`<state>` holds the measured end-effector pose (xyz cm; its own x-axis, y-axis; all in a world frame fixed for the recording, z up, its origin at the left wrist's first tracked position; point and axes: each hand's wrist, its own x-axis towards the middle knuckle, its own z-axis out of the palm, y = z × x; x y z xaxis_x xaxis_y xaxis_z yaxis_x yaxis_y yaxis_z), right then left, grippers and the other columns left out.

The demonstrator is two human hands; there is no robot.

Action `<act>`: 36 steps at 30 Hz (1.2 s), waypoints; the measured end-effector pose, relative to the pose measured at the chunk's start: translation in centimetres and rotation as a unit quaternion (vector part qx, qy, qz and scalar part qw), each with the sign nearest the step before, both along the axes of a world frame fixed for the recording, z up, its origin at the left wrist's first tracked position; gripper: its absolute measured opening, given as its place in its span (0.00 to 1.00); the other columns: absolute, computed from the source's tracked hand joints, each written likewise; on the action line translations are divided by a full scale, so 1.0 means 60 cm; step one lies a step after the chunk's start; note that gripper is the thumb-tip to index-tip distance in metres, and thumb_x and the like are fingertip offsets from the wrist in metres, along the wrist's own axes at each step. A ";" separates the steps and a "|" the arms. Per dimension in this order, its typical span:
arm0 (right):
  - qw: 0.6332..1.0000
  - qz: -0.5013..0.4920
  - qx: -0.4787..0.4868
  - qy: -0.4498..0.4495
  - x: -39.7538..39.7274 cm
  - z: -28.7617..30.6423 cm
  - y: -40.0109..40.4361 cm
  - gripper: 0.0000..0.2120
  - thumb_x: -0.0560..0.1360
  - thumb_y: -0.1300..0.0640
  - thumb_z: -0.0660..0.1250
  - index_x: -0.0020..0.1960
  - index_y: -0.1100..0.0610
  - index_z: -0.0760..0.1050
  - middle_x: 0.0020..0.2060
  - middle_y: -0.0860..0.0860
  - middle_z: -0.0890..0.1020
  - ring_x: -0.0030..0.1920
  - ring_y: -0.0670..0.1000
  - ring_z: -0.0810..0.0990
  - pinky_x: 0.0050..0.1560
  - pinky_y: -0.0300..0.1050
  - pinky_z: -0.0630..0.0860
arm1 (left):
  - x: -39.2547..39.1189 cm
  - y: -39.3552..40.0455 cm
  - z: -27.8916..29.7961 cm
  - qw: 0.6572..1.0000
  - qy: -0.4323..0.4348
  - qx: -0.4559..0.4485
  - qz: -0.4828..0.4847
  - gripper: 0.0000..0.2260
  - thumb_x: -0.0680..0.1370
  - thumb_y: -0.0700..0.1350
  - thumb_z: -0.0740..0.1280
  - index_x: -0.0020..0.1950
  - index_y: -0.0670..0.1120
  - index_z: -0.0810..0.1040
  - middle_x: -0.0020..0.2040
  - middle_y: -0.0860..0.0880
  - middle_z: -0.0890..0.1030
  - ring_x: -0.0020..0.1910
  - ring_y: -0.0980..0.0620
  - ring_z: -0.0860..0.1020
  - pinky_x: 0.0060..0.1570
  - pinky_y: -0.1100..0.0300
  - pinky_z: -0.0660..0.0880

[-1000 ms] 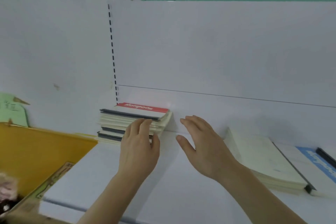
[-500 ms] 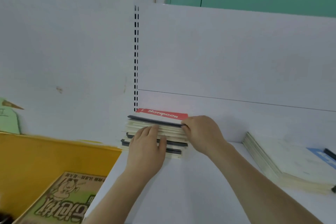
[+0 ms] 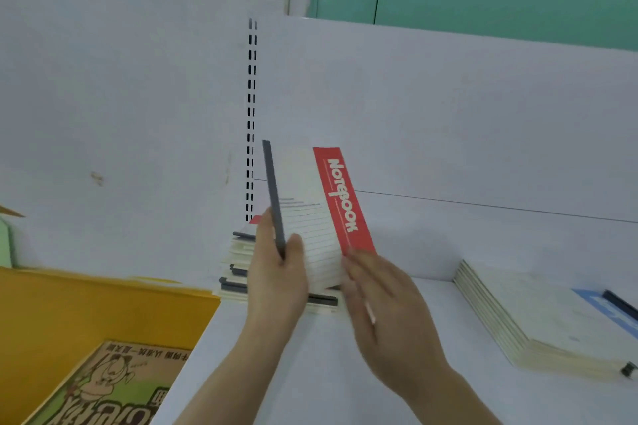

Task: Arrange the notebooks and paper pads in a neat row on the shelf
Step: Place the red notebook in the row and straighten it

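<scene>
Notebook with cream lined cover and red title band (image 3: 312,214) stands upright above the flat stack of cream pads (image 3: 238,269) at the white shelf's (image 3: 431,338) left end, long axis near vertical, grey spine leftward. Left hand (image 3: 276,279) grips its lower spine; right hand (image 3: 383,304) touches its lower right corner, fingers straight.

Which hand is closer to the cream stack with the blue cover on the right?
Right. The right hand touches the red notebook, on the side toward the cream stack; the left hand, gripping its spine, is farther.
</scene>
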<state>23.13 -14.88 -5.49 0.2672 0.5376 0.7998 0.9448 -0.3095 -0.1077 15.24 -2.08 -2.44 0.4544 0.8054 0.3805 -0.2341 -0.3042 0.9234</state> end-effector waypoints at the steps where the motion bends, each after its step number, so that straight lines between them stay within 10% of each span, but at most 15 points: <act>1: 0.999 -0.027 0.015 0.016 0.015 0.007 -0.005 0.20 0.82 0.50 0.54 0.67 0.57 0.74 0.65 0.51 0.76 0.67 0.50 0.72 0.67 0.50 0.70 | -0.005 0.012 -0.001 1.000 0.000 0.007 0.009 0.18 0.84 0.44 0.60 0.71 0.61 0.64 0.55 0.59 0.79 0.50 0.58 0.79 0.37 0.67 0.77; 7: 0.972 -0.082 -0.189 0.117 0.102 0.051 0.037 0.27 0.83 0.48 0.51 0.78 0.56 0.51 0.78 0.51 0.51 0.78 0.50 0.47 0.77 0.46 0.49 | -0.041 0.055 -0.025 0.999 0.027 -0.024 0.014 0.21 0.84 0.43 0.59 0.72 0.63 0.64 0.56 0.60 0.79 0.53 0.55 0.79 0.40 0.62 0.76; 11: 0.952 -0.036 -0.288 0.099 0.121 0.049 0.081 0.20 0.82 0.47 0.52 0.70 0.55 0.66 0.70 0.51 0.70 0.71 0.55 0.65 0.69 0.50 0.64 | -0.056 0.073 -0.039 0.998 0.059 -0.031 0.018 0.21 0.84 0.42 0.59 0.73 0.62 0.64 0.54 0.60 0.80 0.51 0.57 0.79 0.39 0.63 0.75; 14: 0.963 -0.052 -0.251 0.080 0.117 0.056 0.084 0.11 0.80 0.49 0.55 0.50 0.50 0.76 0.46 0.48 0.81 0.49 0.54 0.79 0.45 0.48 0.73 | -0.066 0.079 -0.045 0.997 0.067 -0.033 0.021 0.22 0.84 0.42 0.59 0.74 0.62 0.63 0.54 0.61 0.80 0.51 0.58 0.79 0.39 0.63 0.75; 21: 0.968 -0.069 -0.203 0.130 0.115 0.093 0.077 0.20 0.77 0.41 0.61 0.36 0.53 0.77 0.26 0.48 0.75 0.30 0.48 0.73 0.32 0.44 0.69 | -0.076 0.075 -0.039 0.998 0.055 -0.038 0.011 0.21 0.84 0.41 0.58 0.71 0.65 0.64 0.52 0.63 0.80 0.50 0.59 0.80 0.39 0.64 0.75; 27: 0.983 -0.138 0.119 0.006 0.103 0.110 0.042 0.19 0.80 0.48 0.62 0.33 0.56 0.73 0.22 0.48 0.69 0.25 0.54 0.68 0.26 0.44 0.65 | -0.074 0.074 -0.031 0.994 -0.005 -0.098 -0.039 0.24 0.84 0.40 0.58 0.69 0.69 0.66 0.53 0.58 0.84 0.55 0.52 0.81 0.49 0.50 0.81; 36: 0.996 -0.017 0.059 -0.065 -0.059 -0.017 0.064 0.22 0.83 0.48 0.52 0.64 0.59 0.77 0.62 0.55 0.80 0.63 0.54 0.77 0.59 0.53 0.77 | -0.032 -0.024 -0.012 0.966 -0.115 -0.151 -0.174 0.16 0.85 0.50 0.56 0.68 0.68 0.71 0.58 0.59 0.83 0.58 0.57 0.81 0.59 0.53 0.77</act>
